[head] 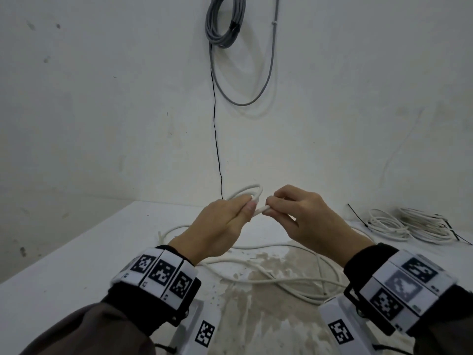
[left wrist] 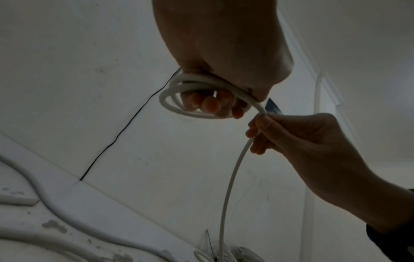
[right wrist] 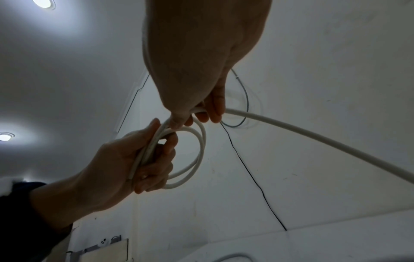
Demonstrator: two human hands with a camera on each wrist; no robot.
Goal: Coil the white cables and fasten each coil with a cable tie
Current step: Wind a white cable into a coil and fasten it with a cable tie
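Observation:
My left hand (head: 230,219) grips a small coil of white cable (head: 253,192), a few loops, held above the table; in the left wrist view its fingers (left wrist: 210,104) curl through the coil (left wrist: 167,104). Just to the right, my right hand (head: 289,211) pinches the same cable where it leaves the coil, thumb and fingers (right wrist: 208,113) closed round it. From there the cable (right wrist: 313,138) runs down to loose loops of white cable (head: 281,280) lying on the white table (head: 76,265).
Two white coils (head: 384,224) (head: 425,226) with black cable ties (head: 357,216) lie at the table's right back. On the wall hang a grey cable bundle (head: 225,21) and a thin black wire (head: 216,137). The tabletop paint is worn in the middle (head: 256,316).

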